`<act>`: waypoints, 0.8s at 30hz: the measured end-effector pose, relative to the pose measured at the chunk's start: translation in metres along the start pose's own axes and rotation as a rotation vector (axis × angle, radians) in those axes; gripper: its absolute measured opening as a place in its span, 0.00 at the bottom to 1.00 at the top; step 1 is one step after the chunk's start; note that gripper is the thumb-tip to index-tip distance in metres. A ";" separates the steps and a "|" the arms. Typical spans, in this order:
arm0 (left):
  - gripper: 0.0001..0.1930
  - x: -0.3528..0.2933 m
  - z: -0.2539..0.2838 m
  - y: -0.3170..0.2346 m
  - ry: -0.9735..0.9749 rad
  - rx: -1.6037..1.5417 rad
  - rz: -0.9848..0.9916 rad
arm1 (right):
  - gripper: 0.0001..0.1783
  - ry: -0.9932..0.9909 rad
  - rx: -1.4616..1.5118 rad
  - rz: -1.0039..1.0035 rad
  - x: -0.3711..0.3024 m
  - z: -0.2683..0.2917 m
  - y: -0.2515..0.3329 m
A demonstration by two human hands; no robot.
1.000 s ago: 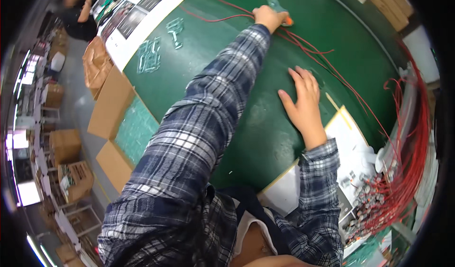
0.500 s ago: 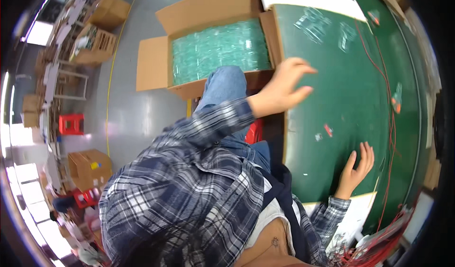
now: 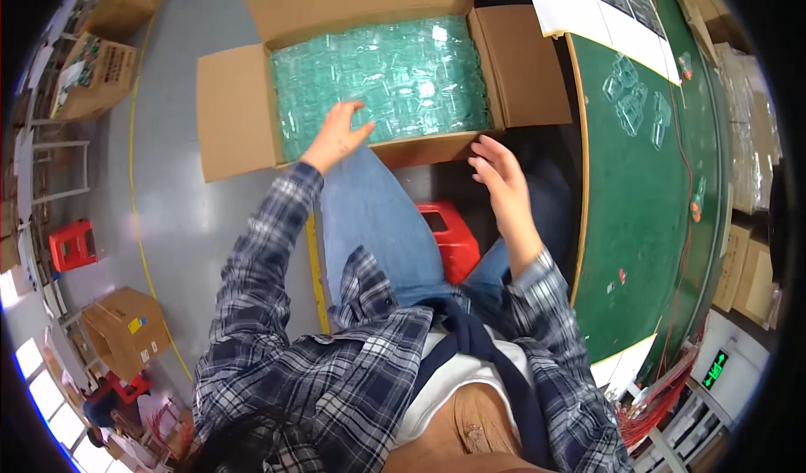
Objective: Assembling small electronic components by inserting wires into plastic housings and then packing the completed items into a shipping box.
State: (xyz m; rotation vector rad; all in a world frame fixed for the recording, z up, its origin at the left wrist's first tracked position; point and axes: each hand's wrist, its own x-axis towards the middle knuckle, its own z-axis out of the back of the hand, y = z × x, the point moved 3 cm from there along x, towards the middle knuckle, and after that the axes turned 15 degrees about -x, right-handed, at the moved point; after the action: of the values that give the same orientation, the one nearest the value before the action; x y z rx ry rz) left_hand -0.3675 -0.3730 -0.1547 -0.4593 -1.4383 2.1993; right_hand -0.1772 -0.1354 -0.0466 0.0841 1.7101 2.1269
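Observation:
A large cardboard box [image 3: 239,108] stands with its flaps spread, filled with layers of clear greenish plastic pieces [image 3: 382,74]. My left hand [image 3: 337,135] is over the box's front left edge, fingers apart and holding nothing. By the front right corner of the box hovers my right hand [image 3: 504,175], its fingers loosely bent and apart, with nothing in it. Whether either hand touches the cardboard I cannot tell.
On the green-topped table [image 3: 621,213] to the right lie several clear plastic pieces [image 3: 630,108], a small red part [image 3: 622,276] and a red wire [image 3: 690,179]. A red stool [image 3: 457,246] stands below me. More cardboard boxes [image 3: 126,332] are along the left.
My body has turned toward the box. The left hand went from the table's edge left to the box; the right hand left the tabletop and came up beside the box.

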 end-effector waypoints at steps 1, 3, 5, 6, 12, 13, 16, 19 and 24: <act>0.27 0.032 -0.005 0.012 0.056 0.095 0.004 | 0.27 -0.028 0.113 -0.216 0.030 -0.003 -0.027; 0.33 0.090 -0.019 0.044 0.154 0.255 0.056 | 0.30 -0.058 0.238 -0.452 0.067 -0.011 -0.088; 0.36 0.157 -0.040 0.062 0.197 0.322 0.094 | 0.33 -0.159 0.438 -0.561 0.107 -0.009 -0.147; 0.36 0.190 -0.053 0.068 0.197 0.344 0.068 | 0.34 -0.212 0.542 -0.613 0.126 -0.006 -0.174; 0.41 0.337 -0.139 0.107 0.264 0.502 0.024 | 0.34 -0.445 0.879 -0.903 0.174 -0.025 -0.242; 0.39 0.355 -0.155 0.109 0.284 0.508 0.055 | 0.34 -0.465 0.880 -0.926 0.180 -0.021 -0.249; 0.35 0.382 -0.177 0.128 0.265 0.563 0.058 | 0.31 -0.533 0.954 -1.014 0.201 -0.023 -0.257; 0.32 0.392 -0.190 0.140 0.213 0.581 0.027 | 0.29 -0.579 0.938 -1.041 0.214 -0.028 -0.251; 0.28 0.383 -0.196 0.152 0.168 0.566 -0.004 | 0.24 -0.636 0.816 -1.037 0.218 -0.035 -0.243</act>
State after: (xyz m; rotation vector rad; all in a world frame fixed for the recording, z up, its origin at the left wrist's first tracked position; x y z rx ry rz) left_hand -0.6167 -0.0636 -0.3801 -0.4210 -0.6818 2.3657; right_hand -0.3206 -0.0518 -0.3301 0.0665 1.5603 0.5240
